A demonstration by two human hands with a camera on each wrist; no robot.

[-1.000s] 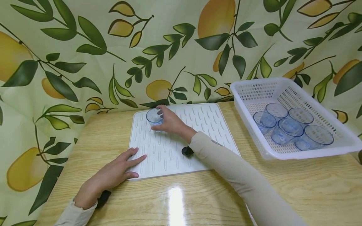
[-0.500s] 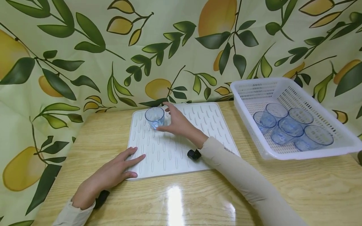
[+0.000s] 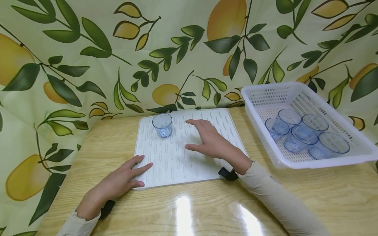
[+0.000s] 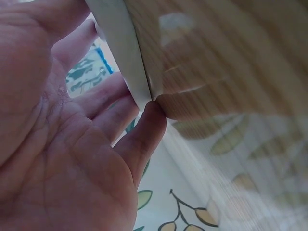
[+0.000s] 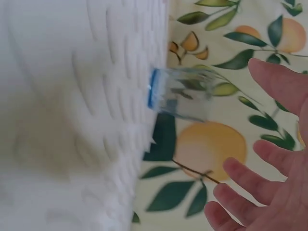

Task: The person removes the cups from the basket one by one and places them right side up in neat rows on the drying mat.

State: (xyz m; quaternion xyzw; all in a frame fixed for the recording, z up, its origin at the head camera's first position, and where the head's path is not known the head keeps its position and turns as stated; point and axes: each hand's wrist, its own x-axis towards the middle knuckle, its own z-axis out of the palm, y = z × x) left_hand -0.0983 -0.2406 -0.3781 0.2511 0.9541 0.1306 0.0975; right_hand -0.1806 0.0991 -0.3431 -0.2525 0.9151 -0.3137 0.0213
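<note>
A clear bluish glass point(image 3: 162, 126) stands upright near the far left corner of the white ridged drying mat point(image 3: 177, 164). In the right wrist view the same glass point(image 5: 185, 94) shows apart from the fingers. My right hand point(image 3: 209, 139) is over the mat's right half, fingers and thumb spread, holding nothing. My left hand point(image 3: 121, 177) rests at the mat's near left corner with fingers extended. The left wrist view shows the left hand's fingers point(image 4: 144, 134) touching the mat's edge point(image 4: 122, 53).
A white perforated plastic basket point(image 3: 262, 137) stands at the right, with several bluish glasses point(image 3: 299, 139) inside. The wooden table point(image 3: 141, 209) meets a lemon-patterned cloth point(image 3: 183, 59) behind the mat.
My right hand has let go of the glass and drawn back to the right and nearer. The glass stays standing on the mat. The left hand has hardly moved.
</note>
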